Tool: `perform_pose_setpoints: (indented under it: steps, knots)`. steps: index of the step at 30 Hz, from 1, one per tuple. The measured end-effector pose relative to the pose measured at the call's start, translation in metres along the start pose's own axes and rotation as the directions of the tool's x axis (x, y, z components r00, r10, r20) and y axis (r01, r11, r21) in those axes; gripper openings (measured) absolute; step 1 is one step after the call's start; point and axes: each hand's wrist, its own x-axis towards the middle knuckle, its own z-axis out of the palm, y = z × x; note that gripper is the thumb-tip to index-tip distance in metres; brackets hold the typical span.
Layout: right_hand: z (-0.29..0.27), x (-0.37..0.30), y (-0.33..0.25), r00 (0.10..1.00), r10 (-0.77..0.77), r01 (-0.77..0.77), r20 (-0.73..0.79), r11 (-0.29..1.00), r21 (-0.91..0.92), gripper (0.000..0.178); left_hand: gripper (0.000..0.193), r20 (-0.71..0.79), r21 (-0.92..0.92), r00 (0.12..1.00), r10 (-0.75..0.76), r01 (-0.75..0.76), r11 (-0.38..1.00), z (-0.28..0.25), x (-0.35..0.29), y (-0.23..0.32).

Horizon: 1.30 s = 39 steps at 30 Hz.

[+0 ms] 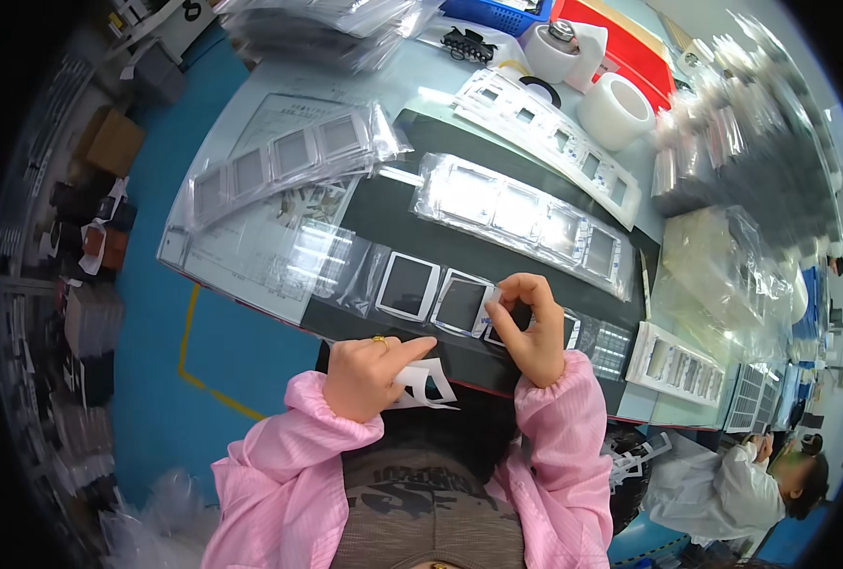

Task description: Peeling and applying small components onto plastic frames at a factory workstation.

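A clear plastic strip (345, 270) with several dark windows lies along the near edge of the table. White borders surround the windows, including the leftmost framed window (408, 286). My right hand (535, 332) pinches thumb and forefinger together at the upper right corner of the second framed window (460, 303). What sits between those fingertips looks like a thin white edge. Over the table's front edge, my left hand (364, 375) points its forefinger to the right, its other fingers curled. A white paper frame liner (428, 384), bent and loose, hangs from that hand.
Bagged window strips lie left (279, 161) and behind (526, 213). Farther back are a white frame strip (549, 137), a white roll (617, 109) and a red bin (630, 47). Stacked plastic packs (744, 142) line the right. Another person (725, 484) sits lower right.
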Motion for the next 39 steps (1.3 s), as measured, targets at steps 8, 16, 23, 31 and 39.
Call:
perform_pose_setpoints:
  steps: [8, 16, 23, 31, 39]
  knots:
    - [0.001, -0.001, 0.002, 0.999, 0.05, -0.05, 0.014, 0.998, -0.033, 0.026, 0.053, 0.003, 0.08, 0.999, -0.046, 0.045, 0.996, 0.011, 0.003, -0.004]
    - [0.001, -0.001, 0.003, 0.998, 0.066, -0.065, 0.012, 0.998, -0.013, 0.025, 0.054, 0.006, 0.074, 0.998, -0.066, 0.065, 0.995, 0.012, 0.003, -0.005]
    - [0.001, -0.001, 0.004, 0.999, 0.048, -0.047, 0.016, 0.998, -0.036, 0.025, 0.048, -0.008, 0.058, 0.997, -0.081, 0.081, 0.995, 0.013, 0.003, -0.004]
    - [0.002, -0.001, 0.004, 0.999, 0.049, -0.049, 0.003, 0.997, -0.052, 0.026, 0.021, -0.01, -0.02, 0.981, -0.195, 0.195, 0.981, 0.013, 0.011, 0.003]
    - [0.002, -0.001, 0.005, 1.0, 0.008, -0.007, 0.013, 0.996, -0.089, 0.026, 0.018, 0.063, -0.061, 0.961, -0.269, 0.273, 0.96, 0.008, 0.017, 0.009]
